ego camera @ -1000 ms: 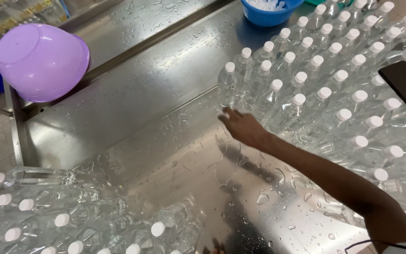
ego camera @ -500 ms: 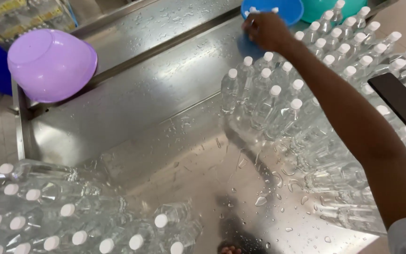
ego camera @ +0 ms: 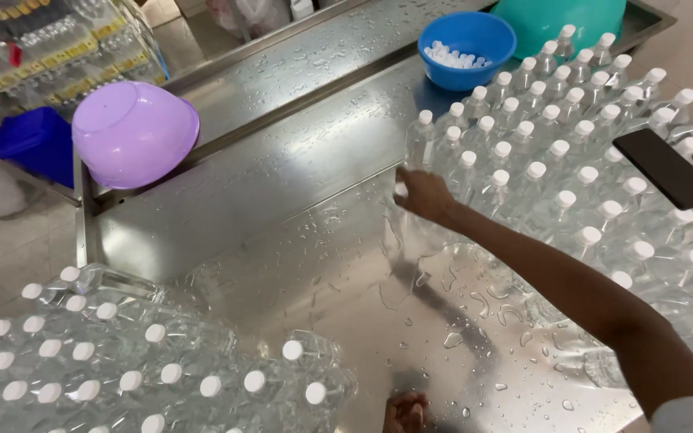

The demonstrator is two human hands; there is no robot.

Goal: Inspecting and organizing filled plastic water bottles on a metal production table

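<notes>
Wet steel table (ego camera: 282, 208) | right hand (ego camera: 425, 195) fingers grasping edge bottle (ego camera: 405, 210) | left hand (ego camera: 405, 413) unclear

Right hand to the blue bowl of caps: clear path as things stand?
Probably yes. The right hand rests at the near edge of the capped bottles; the blue bowl sits beyond them, open-topped, with wet bare steel table alongside.

We are looking down at a wet steel table (ego camera: 282, 192), with water drops lying across it. A purple bowl (ego camera: 134, 132) is sitting upside down at the far left, just beside a dark blue box (ego camera: 34, 144). A blue bowl (ego camera: 468, 50) holding white caps is standing at the far edge, touching a teal tub (ego camera: 559, 18). A black phone (ego camera: 667, 168) is resting on bottle tops at right.
</notes>
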